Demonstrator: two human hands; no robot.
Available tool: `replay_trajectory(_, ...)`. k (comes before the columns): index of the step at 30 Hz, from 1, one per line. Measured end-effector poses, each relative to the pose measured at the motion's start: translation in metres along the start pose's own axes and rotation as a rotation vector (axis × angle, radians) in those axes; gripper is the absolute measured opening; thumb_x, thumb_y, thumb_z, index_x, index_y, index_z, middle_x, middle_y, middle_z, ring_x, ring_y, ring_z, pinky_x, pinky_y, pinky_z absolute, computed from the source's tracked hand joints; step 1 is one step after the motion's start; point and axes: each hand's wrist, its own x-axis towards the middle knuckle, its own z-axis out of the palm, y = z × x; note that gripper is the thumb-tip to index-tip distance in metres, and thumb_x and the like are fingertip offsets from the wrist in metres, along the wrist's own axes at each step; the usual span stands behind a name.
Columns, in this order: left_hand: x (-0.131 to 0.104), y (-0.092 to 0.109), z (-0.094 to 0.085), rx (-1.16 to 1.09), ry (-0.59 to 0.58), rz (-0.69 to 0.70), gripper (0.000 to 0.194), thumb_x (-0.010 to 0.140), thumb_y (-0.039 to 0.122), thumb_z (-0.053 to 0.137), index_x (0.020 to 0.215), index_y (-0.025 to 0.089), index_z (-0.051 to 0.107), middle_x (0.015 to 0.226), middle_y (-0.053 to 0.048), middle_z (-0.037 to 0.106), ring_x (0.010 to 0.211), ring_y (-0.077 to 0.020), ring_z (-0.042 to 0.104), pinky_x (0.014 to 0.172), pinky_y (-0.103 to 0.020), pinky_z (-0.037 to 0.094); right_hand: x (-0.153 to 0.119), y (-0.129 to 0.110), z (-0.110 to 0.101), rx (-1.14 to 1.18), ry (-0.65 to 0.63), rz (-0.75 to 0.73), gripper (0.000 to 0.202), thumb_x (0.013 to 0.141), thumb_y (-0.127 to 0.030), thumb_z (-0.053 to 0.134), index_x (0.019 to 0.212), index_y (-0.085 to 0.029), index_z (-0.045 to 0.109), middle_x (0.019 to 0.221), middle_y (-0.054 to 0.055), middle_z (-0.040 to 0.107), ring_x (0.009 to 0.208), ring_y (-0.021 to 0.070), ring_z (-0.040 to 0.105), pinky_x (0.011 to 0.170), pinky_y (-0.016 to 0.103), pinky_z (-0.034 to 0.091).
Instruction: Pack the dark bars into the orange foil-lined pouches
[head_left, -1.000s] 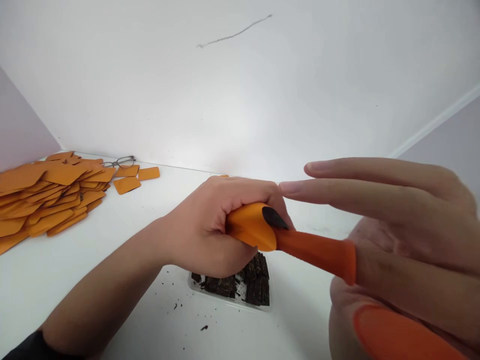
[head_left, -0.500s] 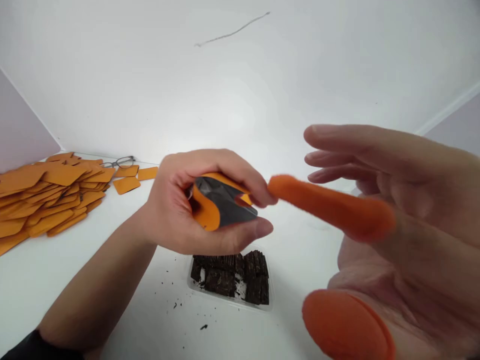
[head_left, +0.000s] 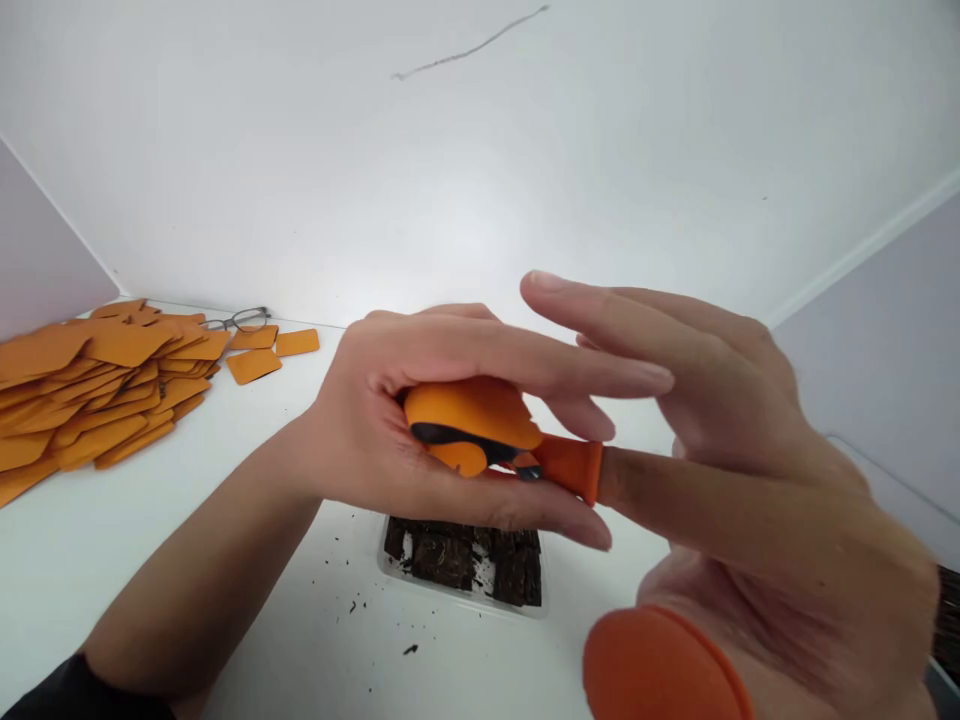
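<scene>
My left hand [head_left: 360,430] is curled round a small orange pouch [head_left: 469,412], its mouth spread so the dark grey lining shows. Orange rubber finger cots cover the index finger and thumb of my right hand: one index cot [head_left: 574,466] and one thumb cot [head_left: 660,665]. The capped index finger points into the pouch's mouth, its tip hidden there. The other right fingers are stretched out and apart, with nothing held. Below the left hand stands a clear plastic tray [head_left: 457,598] packed with dark brown pressed pieces [head_left: 442,562].
A large heap of orange pouches [head_left: 97,390] lies at the left, with several loose ones [head_left: 253,365] beside it. Glasses [head_left: 250,319] rest behind them against the white wall. Dark crumbs [head_left: 410,650] dot the white table. More dark material [head_left: 949,620] shows at the far right edge.
My right hand has moved left, bringing its capped index finger into the pouch's mouth. The left fingers have straightened somewhat, and the pouch has flattened and shifted right.
</scene>
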Motion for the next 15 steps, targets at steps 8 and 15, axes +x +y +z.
replay_trajectory(8,0.0,-0.003,-0.004,0.042,-0.002,-0.014,0.03,0.08,0.015,0.083,0.107,0.018,0.071,0.094,-0.001,0.079,0.08,-0.0142,0.076,0.07,-0.025,0.066,0.0,0.003,-0.002,0.087,-0.077,0.02,0.026,0.107,-0.048,0.046,0.095,-0.025,0.049,0.154,0.006,0.051,0.139,0.0237,0.051,0.11,0.054,0.053)
replay_trajectory(15,-0.001,-0.016,-0.007,0.13,0.019,0.03,0.027,0.079,0.015,0.082,0.105,0.016,0.073,0.09,0.001,0.079,0.067,-0.0077,0.07,0.062,-0.018,0.061,-0.006,0.01,-0.009,0.134,-0.128,0.101,0.033,0.106,-0.054,0.041,0.117,-0.031,0.061,0.155,-0.002,0.05,0.137,0.0272,0.056,0.109,0.052,0.058)
